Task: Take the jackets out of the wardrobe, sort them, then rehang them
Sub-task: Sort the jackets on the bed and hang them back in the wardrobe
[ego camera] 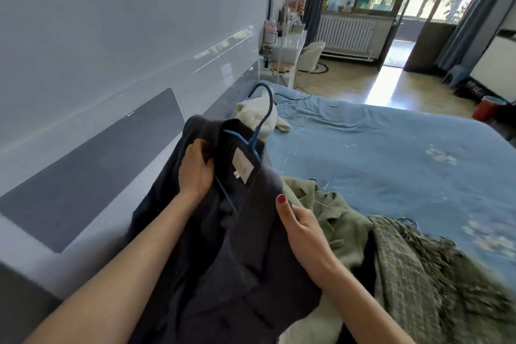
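Note:
I hold a dark navy jacket [223,254] up in front of me over the bed. A blue hanger [262,117] sits inside its collar, hook pointing up, beside a white label [243,167]. My left hand [195,170] grips the jacket's left shoulder near the collar. My right hand [296,220] pinches the right front edge, thumb on top. A pale green jacket [335,220] on a wire hanger [321,190] lies on the bed to the right, and a green tweed fringed jacket [413,268] lies beside it.
The bed has a light blue cover [391,153], and a cream plush toy [259,114] lies near the headboard [83,153]. A white desk [284,50], a chair [310,56], a radiator [346,33] and a red bin [487,107] stand further back.

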